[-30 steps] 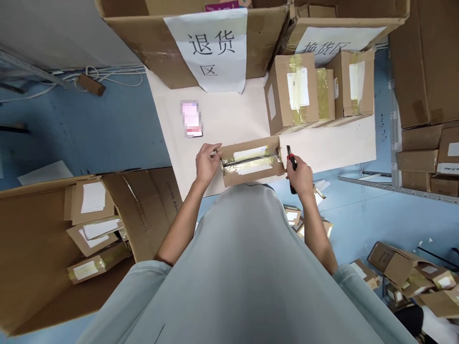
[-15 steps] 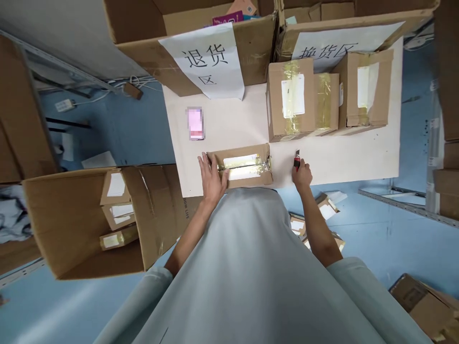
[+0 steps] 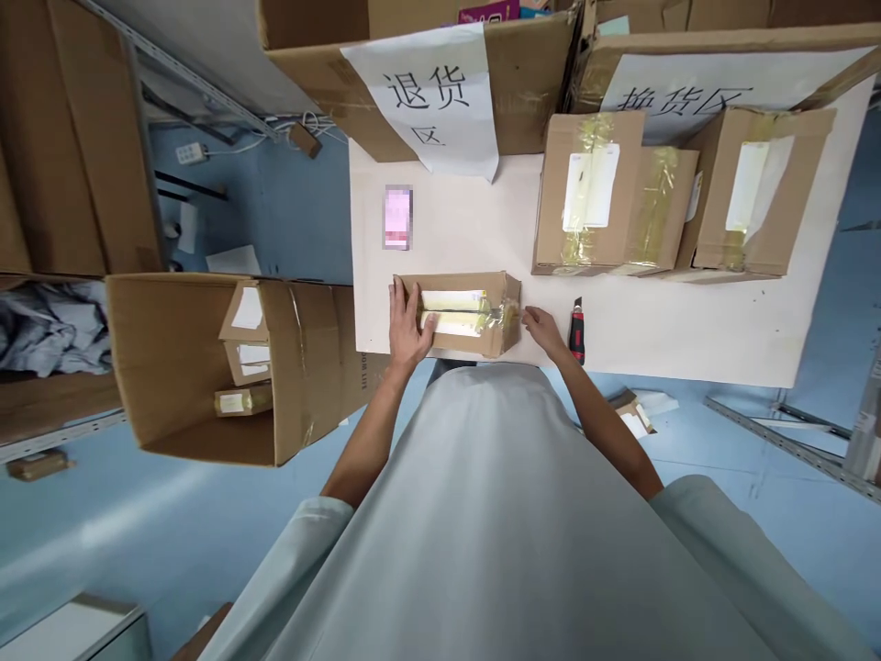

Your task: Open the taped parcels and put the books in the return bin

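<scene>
A small cardboard box [image 3: 454, 344] with two white labels and a slit running between them lies near the table's front edge. My left hand [image 3: 408, 332] rests spread over the box's left end, thumb on the top. At the opposite end, my right hand [image 3: 543, 330] has its fingers pinched together close to the box's right side. Whether they hold a bit of tape or flap I cannot make out. A red and black box cutter [image 3: 576, 332] lies on the table just right of my right hand, blade out.
Taped boxes [image 3: 585, 193] stand at the back right of the table [image 3: 474, 220]. A phone-like blurred object [image 3: 397, 218] lies at the left. Behind are large cartons [image 3: 529, 101] with paper signs. Left of the table, an open carton [image 3: 179, 367] holds several small boxes.
My right hand has let go of the box cutter, leaving it on the table, and moved left to the box's right end. My left hand stays on the box. The view has shifted.
</scene>
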The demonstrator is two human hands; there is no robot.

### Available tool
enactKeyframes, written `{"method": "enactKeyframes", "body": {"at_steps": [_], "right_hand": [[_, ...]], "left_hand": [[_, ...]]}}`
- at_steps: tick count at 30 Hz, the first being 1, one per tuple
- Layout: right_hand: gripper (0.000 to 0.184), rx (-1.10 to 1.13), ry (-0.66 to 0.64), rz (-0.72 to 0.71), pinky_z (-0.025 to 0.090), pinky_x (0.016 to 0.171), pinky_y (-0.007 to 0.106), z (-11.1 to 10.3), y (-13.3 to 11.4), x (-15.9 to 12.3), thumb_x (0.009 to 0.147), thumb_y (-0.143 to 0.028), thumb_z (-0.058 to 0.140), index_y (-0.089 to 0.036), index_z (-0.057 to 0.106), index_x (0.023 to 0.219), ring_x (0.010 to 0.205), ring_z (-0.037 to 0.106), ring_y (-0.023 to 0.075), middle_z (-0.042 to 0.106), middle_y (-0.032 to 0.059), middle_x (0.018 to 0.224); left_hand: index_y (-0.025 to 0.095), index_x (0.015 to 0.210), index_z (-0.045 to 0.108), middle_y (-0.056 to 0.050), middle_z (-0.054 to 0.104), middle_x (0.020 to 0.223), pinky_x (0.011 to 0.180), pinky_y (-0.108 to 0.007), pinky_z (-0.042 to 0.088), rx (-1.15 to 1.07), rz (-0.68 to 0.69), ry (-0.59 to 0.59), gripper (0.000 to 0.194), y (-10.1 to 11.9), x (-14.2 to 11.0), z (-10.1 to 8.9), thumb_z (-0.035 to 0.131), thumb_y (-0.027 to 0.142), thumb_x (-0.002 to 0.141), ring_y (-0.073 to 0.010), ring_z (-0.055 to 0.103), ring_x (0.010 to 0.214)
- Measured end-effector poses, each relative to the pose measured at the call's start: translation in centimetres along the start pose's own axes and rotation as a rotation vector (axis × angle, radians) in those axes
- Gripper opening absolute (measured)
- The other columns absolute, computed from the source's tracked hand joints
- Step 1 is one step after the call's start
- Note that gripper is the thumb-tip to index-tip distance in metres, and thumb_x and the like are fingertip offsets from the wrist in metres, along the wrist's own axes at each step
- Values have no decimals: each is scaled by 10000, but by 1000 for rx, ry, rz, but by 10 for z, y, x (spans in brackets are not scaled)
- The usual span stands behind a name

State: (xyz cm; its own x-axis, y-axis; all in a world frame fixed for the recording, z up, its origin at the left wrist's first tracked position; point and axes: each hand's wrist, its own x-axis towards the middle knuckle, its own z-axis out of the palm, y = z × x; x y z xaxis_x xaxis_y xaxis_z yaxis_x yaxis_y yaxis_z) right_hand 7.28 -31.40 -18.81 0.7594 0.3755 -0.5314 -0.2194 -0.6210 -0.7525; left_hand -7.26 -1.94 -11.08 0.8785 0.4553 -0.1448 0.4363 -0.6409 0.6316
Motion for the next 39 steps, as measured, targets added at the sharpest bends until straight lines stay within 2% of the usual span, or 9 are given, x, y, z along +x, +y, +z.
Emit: {"method": "enactKeyframes", "body": {"at_steps": [7,10,14,17,21,25,31,35,39], "right_hand": [[547,345,-120,32,647,997,401,6,-37,-10,956,-717,635,-193,783,1009,1092,773,262,855,83,1035],[539,411,-124,30,643,1072,460,7,-51,-22,938,-681,705,-188,831,1117,1240,780,310,873,126,1208],[584,450,-125,8,623,1152,500,15,-73,-37,950,-675,737,-198,840,1270,1350,770,339,841,140,1387],[620,440,-113,-42,610,1184,491,20,-92,-46,981,-675,708,-196,814,1360,1355,777,326,833,135,1411],[572,333,-66,-62,617,1174,459,6,-113,-62,1034,-601,644,-204,784,1421,1329,793,313,835,112,1410],[497,166,53,-104,625,1161,474,-23,-132,-92,1055,-483,615,-257,754,1476,1257,814,305,823,83,1422],[476,3,141,-181,624,1157,482,-43,-142,-117,1091,-439,548,-261,752,1482,1241,788,299,797,110,1405],[524,79,133,-198,632,1149,453,-47,-123,-108,1122,-549,537,-265,737,1515,1287,763,282,764,108,1490],[523,119,178,-180,615,1167,463,-58,-84,-90,1125,-597,527,-251,778,1427,1298,759,286,795,115,1447]], "left_hand": [[192,1756,458,-211,294,1898,1453,-631,227,-23,-35,-17,905,2,-8,-37,456,812,1097,-378,195,1806],[218,1621,640,-182,606,1712,1407,-581,387,-56,25,85,712,39,-23,-48,393,706,1166,-335,488,1682],[278,1348,822,-103,820,1294,1093,-495,677,-89,36,110,462,98,-38,-55,647,630,1107,-282,792,1172],[263,1219,870,-87,800,1137,879,-410,722,-116,-8,169,368,121,-38,-59,672,551,1105,-241,786,1009],[264,1149,888,-67,801,1086,865,-379,722,-181,-106,227,275,123,-33,-71,727,476,1078,-221,785,976],[244,1170,878,-78,829,1182,938,-407,724,-307,-209,186,295,105,-25,-75,839,466,980,-229,815,983],[184,1236,813,-120,851,1105,993,-507,725,-527,-390,42,532,65,-16,-47,917,544,859,-283,831,1036],[232,1404,756,-138,812,1276,1147,-559,654,-287,-219,74,505,85,-19,-39,785,549,1013,-312,785,1216],[317,1700,538,-143,499,1774,1397,-646,380,14,91,97,619,139,-9,-27,636,537,1131,-389,379,1726]]}}
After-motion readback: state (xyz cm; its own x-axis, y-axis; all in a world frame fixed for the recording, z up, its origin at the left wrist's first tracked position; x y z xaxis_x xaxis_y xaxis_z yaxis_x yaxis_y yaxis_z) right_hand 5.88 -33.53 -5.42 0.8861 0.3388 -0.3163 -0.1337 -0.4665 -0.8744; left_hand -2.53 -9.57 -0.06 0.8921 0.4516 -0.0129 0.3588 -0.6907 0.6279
